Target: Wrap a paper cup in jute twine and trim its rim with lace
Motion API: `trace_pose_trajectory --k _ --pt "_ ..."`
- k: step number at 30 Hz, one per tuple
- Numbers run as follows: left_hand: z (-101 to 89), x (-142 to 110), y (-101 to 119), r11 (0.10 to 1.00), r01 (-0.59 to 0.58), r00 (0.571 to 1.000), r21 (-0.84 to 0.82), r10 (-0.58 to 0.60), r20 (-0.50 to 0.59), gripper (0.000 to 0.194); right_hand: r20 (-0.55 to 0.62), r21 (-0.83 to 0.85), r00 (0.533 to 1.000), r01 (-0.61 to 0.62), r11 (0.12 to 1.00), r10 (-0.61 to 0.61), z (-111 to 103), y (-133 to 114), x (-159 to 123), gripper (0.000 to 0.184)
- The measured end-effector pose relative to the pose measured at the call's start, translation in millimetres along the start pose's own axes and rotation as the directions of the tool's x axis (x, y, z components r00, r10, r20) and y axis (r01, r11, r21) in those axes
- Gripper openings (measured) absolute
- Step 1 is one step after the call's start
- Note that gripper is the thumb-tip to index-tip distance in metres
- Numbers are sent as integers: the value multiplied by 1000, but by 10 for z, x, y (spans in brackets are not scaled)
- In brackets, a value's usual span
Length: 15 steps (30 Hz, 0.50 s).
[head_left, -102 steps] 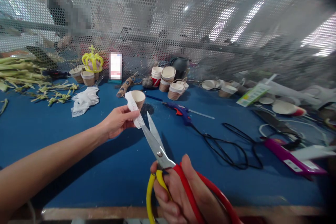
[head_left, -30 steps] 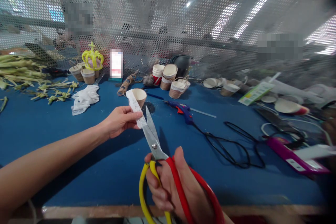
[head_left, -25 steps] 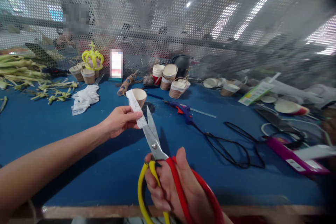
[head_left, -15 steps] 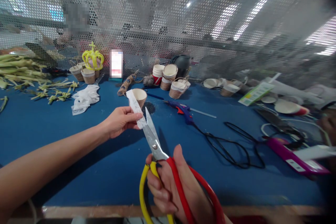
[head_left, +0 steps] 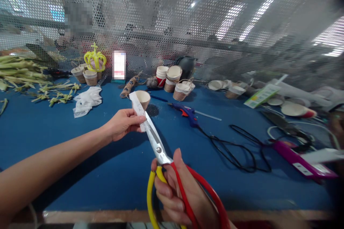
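My left hand (head_left: 124,124) pinches a narrow white lace strip (head_left: 137,104) between thumb and fingers, held above the table. Wrapped round the red and yellow handles of a pair of scissors (head_left: 158,150) is my right hand (head_left: 182,193). The blades are nearly closed, and their tips meet the right edge of the strip, beside my left thumb. Just behind the strip stands a twine-wrapped paper cup (head_left: 143,99), partly hidden by it. A crumpled white lace piece (head_left: 87,101) lies left of my left hand.
A blue glue gun (head_left: 185,112) with a black cord lies to the right, near a purple power strip (head_left: 291,159). Further back are a twine roll (head_left: 130,86), small baskets (head_left: 180,91), a yellow crown (head_left: 95,60) and green husks (head_left: 21,73). A perforated metal screen (head_left: 166,18) rises behind.
The scissor blades, apart in the earlier frames, have come nearly together at the lace strip. My right hand has tightened on the handles; my left hand stays almost still.
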<state>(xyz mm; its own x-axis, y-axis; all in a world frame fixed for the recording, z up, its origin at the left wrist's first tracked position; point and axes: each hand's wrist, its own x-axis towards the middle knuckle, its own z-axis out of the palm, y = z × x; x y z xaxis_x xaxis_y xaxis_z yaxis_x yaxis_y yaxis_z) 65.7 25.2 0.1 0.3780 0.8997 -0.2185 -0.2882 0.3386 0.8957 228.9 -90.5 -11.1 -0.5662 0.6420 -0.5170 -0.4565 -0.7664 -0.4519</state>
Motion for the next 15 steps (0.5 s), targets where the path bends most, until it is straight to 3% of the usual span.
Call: trace_pose_trajectory --k 9,15 --pt "-29 -2 -6 1000 -14 1000 20 14 4 9 135 45 986 95 994 -100 -5 46 -4 70" --pt "-27 0 -15 1000 -19 1000 24 19 3 19 107 71 993 45 996 -52 60 -42 -18 71"
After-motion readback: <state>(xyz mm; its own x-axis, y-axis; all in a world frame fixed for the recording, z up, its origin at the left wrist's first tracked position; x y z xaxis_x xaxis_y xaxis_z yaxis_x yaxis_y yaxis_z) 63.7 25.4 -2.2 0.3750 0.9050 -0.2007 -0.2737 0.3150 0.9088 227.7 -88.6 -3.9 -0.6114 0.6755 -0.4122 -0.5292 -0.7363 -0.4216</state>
